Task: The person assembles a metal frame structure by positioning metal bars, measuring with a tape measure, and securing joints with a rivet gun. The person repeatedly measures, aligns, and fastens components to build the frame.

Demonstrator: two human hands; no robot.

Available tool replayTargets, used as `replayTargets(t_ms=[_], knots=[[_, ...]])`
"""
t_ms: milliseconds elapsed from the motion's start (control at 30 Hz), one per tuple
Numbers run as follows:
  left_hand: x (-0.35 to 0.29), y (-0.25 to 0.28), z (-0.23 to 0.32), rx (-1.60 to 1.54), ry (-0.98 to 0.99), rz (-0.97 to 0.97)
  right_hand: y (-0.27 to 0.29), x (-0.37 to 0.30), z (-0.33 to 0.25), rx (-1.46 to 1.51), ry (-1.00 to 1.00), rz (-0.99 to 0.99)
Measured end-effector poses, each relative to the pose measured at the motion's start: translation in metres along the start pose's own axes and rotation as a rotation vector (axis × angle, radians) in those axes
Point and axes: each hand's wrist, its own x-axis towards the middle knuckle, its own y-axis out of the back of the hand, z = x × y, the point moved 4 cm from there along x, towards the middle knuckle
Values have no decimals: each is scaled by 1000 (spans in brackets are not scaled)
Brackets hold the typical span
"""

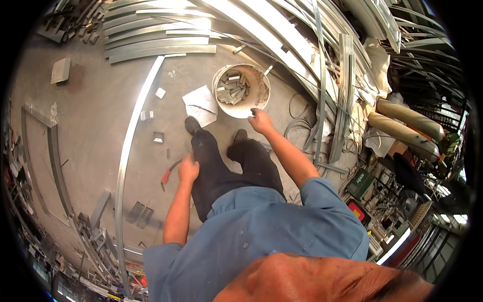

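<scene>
A round whitish bucket [219, 106] stands on the floor ahead of my feet. Inside it lie several short cut metal pieces [233, 89]. My right hand [259, 122] is closed on the bucket's near rim, its thumb reaching over the edge. Beside my left thigh, my left hand [188, 169] is curled closed; what its fingers hold, if anything, is hidden. A red-handled tool [166, 175] with a black cable lies on the floor just left of that hand. Next to the bucket, by my left shoe, is a torn white sheet [201, 104].
A long metal strip [132, 136] crosses the floor at my left. Flat metal profiles [161, 44] lie ahead; long profiles [282, 35] stretch to the far right. Loose cable [298, 125] coils right of the bucket. Small metal blocks [158, 137] and a rectangular frame [52, 146] lie left.
</scene>
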Motion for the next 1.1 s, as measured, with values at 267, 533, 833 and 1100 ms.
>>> replayTargets(t_ms=[267,533,833,1100], knots=[[100,-28,21,354,-2,-90,-112,234,45,19,-198,29],[151,-24,15,328,12,81,-199,397,94,-360,-47,93],[155,-24,17,288,36,94,-219,412,122,-296,199,295],[160,-3,4,282,15,140,-220,414,132,-115,363,403]])
